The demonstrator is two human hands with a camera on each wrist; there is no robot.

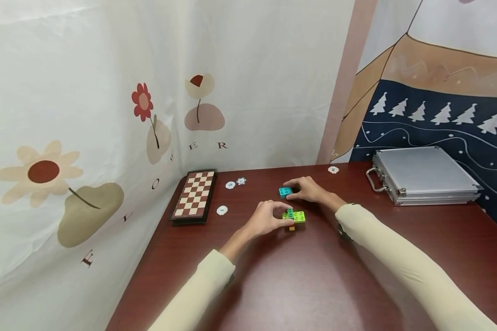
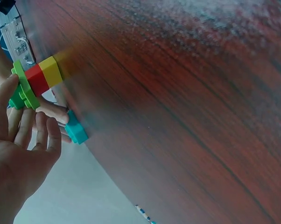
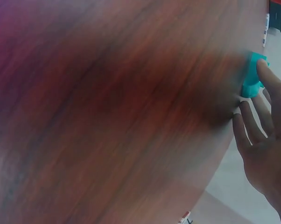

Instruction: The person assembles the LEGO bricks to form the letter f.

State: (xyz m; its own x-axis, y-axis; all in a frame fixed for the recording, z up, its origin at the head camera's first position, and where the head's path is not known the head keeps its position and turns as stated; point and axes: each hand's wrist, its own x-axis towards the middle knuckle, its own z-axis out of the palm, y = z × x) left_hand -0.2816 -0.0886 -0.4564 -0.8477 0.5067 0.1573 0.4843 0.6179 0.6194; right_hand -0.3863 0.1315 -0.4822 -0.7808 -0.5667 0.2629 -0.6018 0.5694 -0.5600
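Note:
My left hand (image 1: 269,218) pinches a stack of building blocks between thumb and fingers. A small dark green block (image 1: 290,213) tops the stack, seated on a wide lime green block (image 1: 300,217). Beneath it, the left wrist view shows a red block (image 2: 37,80) and then a yellow block (image 2: 51,71). Farther back, my right hand (image 1: 308,189) pinches a turquoise block (image 1: 285,193) with studs on top, resting at table level. In the right wrist view the thumb lies against this turquoise block (image 3: 252,77), apart from the stack.
A checkered board box (image 1: 194,194) lies at the table's left edge. Near it are several white chips (image 1: 222,210), and another chip (image 1: 333,169) lies at the back. An aluminium case (image 1: 424,174) sits at the back right. Patterned cloth (image 1: 265,92) hangs behind the table.

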